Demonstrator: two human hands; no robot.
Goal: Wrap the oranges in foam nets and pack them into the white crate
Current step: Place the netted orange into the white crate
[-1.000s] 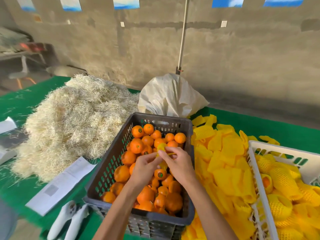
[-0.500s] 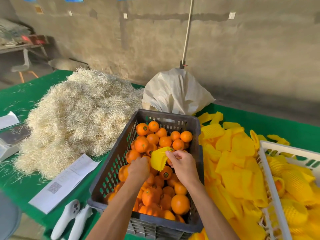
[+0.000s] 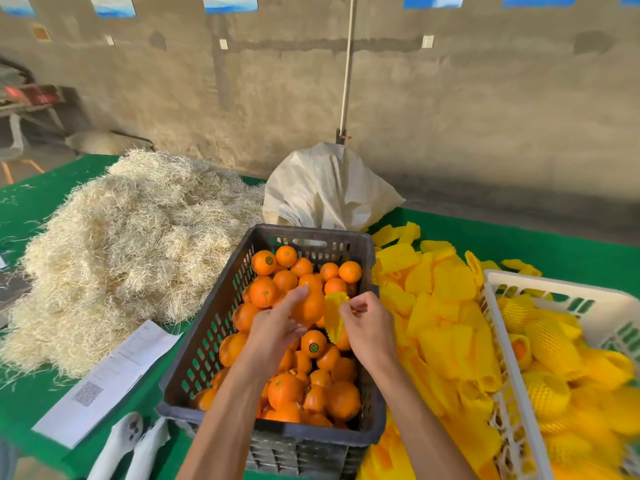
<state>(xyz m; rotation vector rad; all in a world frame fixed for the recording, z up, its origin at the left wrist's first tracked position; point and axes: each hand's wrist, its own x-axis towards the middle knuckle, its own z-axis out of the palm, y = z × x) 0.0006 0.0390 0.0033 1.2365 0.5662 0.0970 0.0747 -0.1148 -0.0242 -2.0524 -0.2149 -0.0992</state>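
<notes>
Above the dark crate [image 3: 214,320] of loose oranges, the left hand [image 3: 277,327] grips one glossy orange [image 3: 309,306]; the right hand [image 3: 369,329] pinches one ribbed yellow foam net [image 3: 333,315] just beside it.

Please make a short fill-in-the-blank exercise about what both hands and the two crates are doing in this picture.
1. The left hand holds an ____.
2. The right hand pinches a yellow ____ net.
3. The unwrapped oranges lie in the ____ crate.
4. The white crate, on the person's right, holds oranges already ____ in nets.

Missing words: orange; foam; dark; wrapped
</notes>
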